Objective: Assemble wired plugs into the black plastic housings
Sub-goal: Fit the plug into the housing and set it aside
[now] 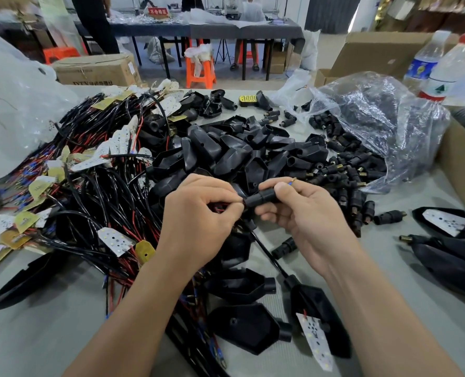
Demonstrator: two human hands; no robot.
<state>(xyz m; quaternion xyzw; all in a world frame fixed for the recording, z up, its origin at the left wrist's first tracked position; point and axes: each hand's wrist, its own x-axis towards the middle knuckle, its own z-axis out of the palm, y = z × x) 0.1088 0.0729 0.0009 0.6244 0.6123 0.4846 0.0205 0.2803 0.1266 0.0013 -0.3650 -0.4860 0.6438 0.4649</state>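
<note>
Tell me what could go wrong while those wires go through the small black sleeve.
1. The thin wires pinched by the left hand at the sleeve mouth may kink or bunch.
2. The metal tip poking out past the right hand could bend.
3. The cable trailing down to the housing may snag on the wire pile.
</note>
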